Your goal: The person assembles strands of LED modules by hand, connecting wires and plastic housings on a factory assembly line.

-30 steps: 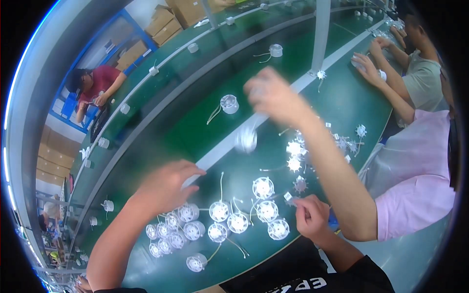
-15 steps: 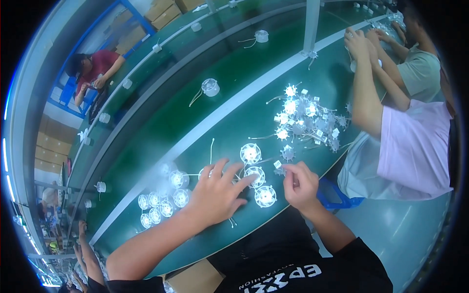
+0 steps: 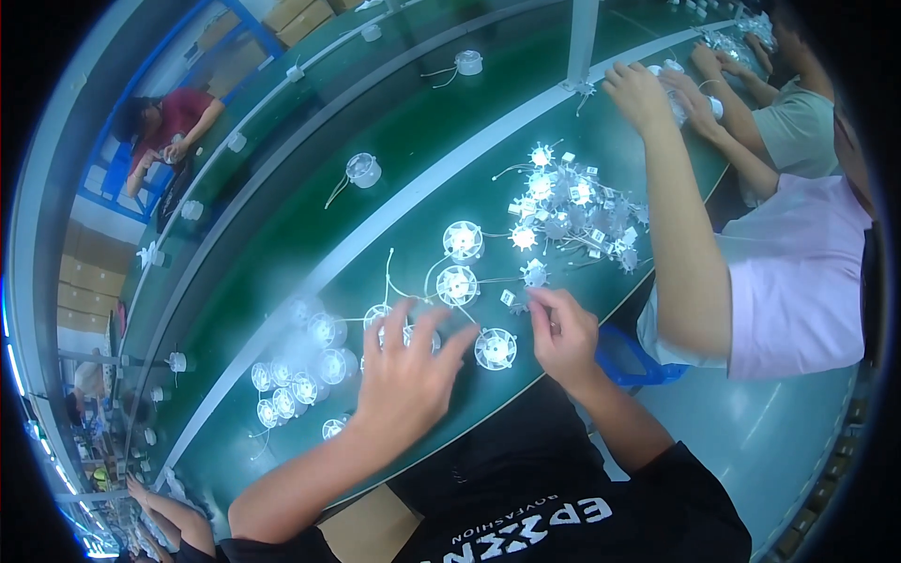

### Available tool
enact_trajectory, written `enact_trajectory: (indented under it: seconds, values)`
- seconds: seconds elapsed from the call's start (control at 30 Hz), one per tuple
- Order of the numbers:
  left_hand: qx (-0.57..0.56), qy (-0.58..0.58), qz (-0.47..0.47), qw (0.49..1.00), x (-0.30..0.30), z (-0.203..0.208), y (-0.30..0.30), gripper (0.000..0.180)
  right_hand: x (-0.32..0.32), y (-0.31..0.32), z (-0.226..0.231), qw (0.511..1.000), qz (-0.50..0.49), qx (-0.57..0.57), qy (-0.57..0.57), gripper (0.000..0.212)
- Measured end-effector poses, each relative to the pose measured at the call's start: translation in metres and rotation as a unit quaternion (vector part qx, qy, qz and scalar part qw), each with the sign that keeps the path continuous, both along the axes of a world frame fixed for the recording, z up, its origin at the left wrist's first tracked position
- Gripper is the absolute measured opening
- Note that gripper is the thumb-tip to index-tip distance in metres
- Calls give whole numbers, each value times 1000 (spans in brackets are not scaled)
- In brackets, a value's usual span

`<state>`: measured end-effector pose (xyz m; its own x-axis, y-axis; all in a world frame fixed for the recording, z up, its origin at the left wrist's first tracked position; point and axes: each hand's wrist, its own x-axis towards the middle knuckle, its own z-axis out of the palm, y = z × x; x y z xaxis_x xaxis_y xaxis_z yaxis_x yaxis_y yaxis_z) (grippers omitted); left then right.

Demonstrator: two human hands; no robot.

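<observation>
My left hand (image 3: 399,380) hovers palm down over the green worktop, fingers spread and slightly curled. Partly under its fingers are clear round spoked housings, one of them (image 3: 378,317) with a thin wire; whether the fingertips touch them is hidden. Thumb and forefinger of my right hand (image 3: 566,342) pinch a small silver star-shaped piece (image 3: 519,302), largely covered, beside a little white square connector (image 3: 508,297). Just left of that hand lies a housing (image 3: 496,348). Farther off sit two more, a middle housing (image 3: 457,286) and a far housing (image 3: 463,241), with wires trailing.
A heap of wired star-shaped pieces (image 3: 582,202) lies far right; several housings (image 3: 303,388) cluster at left. A pale rail (image 3: 375,239) divides the worktop from a green belt carrying a clear cup-like part (image 3: 363,170). A co-worker's arm (image 3: 680,235) reaches in at right, near a post (image 3: 581,47).
The view has shifted a little. Two housings in the middle now lie farther from me, and my left hand has drawn back from them. My right hand keeps its pinch.
</observation>
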<state>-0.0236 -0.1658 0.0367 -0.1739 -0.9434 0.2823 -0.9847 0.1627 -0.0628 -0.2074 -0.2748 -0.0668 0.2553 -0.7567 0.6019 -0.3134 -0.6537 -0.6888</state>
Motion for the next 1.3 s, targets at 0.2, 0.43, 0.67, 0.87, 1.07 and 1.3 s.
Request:
enact_trajectory:
  seconds: [0.2, 0.43, 0.67, 0.87, 1.07, 1.3]
  values:
    - [98, 54, -1, 994, -28, -6, 37, 48, 7, 6, 18, 994, 49, -4, 102, 21]
    - [106, 46, 41, 993, 19, 28, 94, 51, 156, -40, 39, 573, 311, -572, 498, 99]
    - [146, 60, 261, 952, 50, 47, 178, 53, 146, -39, 27, 690, 608, 19, 392, 57]
    - [29, 109, 179, 977, 40, 0, 124, 59, 130, -49, 38, 635, 661, 365, 163, 38]
    - [-16, 15, 183, 983, 32, -2, 99, 50, 137, -44, 35, 750, 412, -243, 456, 27]
    - [21, 159, 62, 985, -40, -17, 84, 41, 164, -55, 44, 638, 437, -387, 503, 27]
